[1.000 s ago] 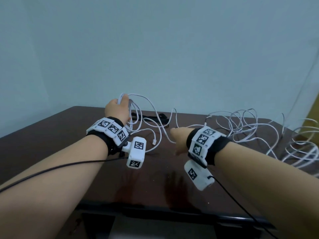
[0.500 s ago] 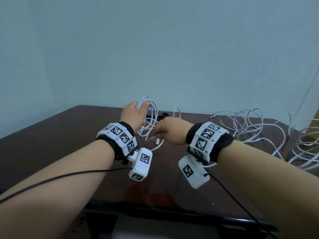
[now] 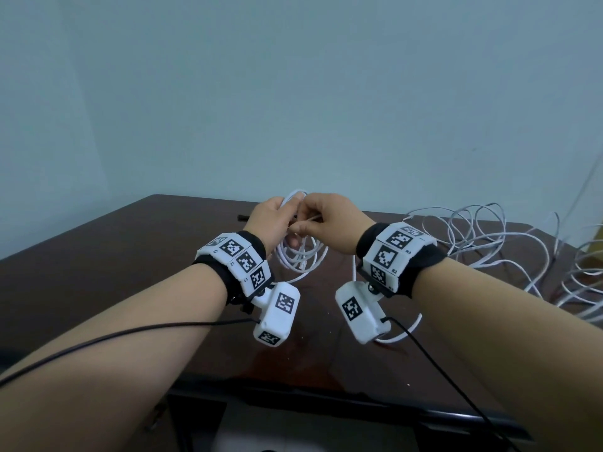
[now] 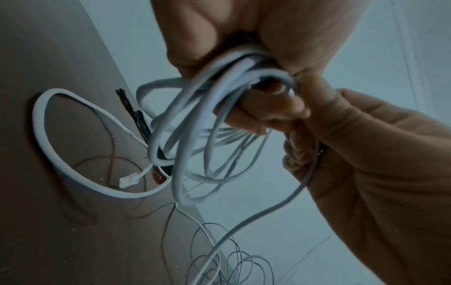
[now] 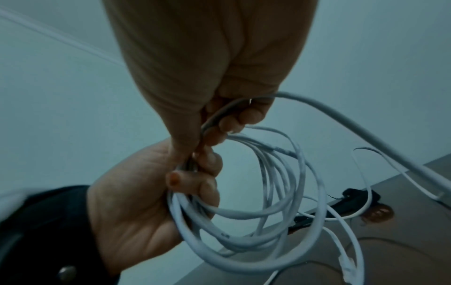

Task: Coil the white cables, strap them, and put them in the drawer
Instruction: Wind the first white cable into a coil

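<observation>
My left hand (image 3: pixel 274 220) grips the top of a white cable coil (image 3: pixel 301 256) held above the dark table (image 3: pixel 98 256). Several loops hang below the fist (image 4: pixel 195 135), and a clear plug end (image 4: pixel 129 180) dangles near the tabletop. My right hand (image 3: pixel 321 216) pinches a strand of the same cable right against the left hand's fingers (image 5: pixel 202 185). From the right hand the cable (image 5: pixel 354 125) runs off toward the table. Black straps (image 4: pixel 141 123) lie on the table behind the coil (image 5: pixel 244 231).
A loose tangle of white cable (image 3: pixel 489 243) sprawls over the right side of the table, with more loops (image 3: pixel 587 288) at the far right edge. A black strap end (image 3: pixel 243 217) shows left of the hands. A drawer front (image 3: pixel 293 425) lies below the table's front edge.
Both hands have risen and come together. The right hand swung from the table up to the left hand, bringing another cable loop to the coil. The coil has tightened.
</observation>
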A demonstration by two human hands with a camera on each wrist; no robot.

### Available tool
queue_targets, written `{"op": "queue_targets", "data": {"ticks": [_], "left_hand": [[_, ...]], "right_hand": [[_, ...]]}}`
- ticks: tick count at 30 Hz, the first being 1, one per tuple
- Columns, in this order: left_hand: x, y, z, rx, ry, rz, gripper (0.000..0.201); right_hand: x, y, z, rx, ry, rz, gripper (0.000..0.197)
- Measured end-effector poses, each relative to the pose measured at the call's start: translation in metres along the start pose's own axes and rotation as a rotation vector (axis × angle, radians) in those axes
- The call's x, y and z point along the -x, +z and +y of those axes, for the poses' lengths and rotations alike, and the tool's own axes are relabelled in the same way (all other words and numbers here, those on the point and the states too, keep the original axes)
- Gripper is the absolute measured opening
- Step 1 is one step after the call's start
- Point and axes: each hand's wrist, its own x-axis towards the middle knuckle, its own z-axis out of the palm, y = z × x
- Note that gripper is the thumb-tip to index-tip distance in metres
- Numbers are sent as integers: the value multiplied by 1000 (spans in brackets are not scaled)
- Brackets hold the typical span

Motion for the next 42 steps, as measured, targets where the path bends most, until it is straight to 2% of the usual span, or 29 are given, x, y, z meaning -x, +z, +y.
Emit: {"op": "queue_targets", "data": {"ticks": [6,10,13,17,19,23,27,29,31,34,37,42], "left_hand": [[3,4,6,44,-8,-113,39],[5,3,12,39,-35,-267,41],[6,3,17,59,-53,-356,38],[6,1,19,-35,-52,-387,39],[5,1,19,-101,-40,-384,41],[6,4,18,-141,-17,-384,68],[3,1,18,-238,-5,-353,42],[2,0,21,-302,-25,-403,35],[2,-3,21,-324,-62,-452,25],[1,-8,16,-253,-102,-439,31],[1,-10,13,-69,-130,-393,36],[-5,-20,16,163,-158,-302,40]], "right_hand": [[-8,-7,16,-15,40,180,51],[-10,-14,25,35,-9,151,71],[-12,-14,30,121,-60,77,56],[-13,-13,36,183,51,-6,35],[-12,-14,36,182,53,-14,29],[-9,-18,33,193,68,-36,31],[-8,-18,34,179,80,-67,25],[-8,-18,35,109,83,-69,17],[-6,-19,34,32,79,-56,24],[-5,-24,33,2,83,-9,28],[-4,-27,34,-33,112,46,30],[1,-23,41,-117,213,80,22]]}}
